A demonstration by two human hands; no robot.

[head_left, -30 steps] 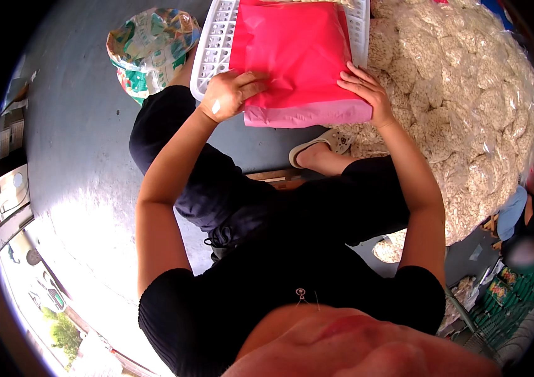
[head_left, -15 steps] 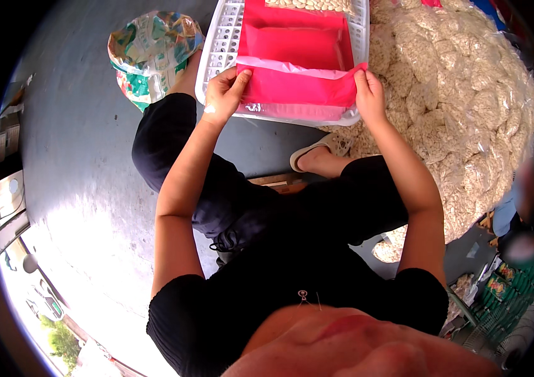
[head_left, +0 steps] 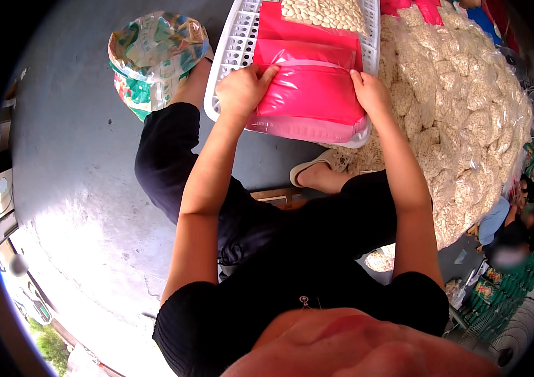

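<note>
- Left hand (head_left: pixel 242 88) and right hand (head_left: pixel 370 94) apart, each pinching one short end of pink bag (head_left: pixel 311 100).
- Bag's long axis runs nine-to-three, lying in white basket (head_left: pixel 232 50), twelve o'clock of person.

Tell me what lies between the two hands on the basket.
In the head view, only the pink plastic bag spans between left hand and right hand, lying in the white basket.

Both forearms reach forward, elbows bent. The left hand (head_left: pixel 242 90) curls with fingers pressed down; the right hand (head_left: pixel 372 94) lies flatter, fingers together.
</note>
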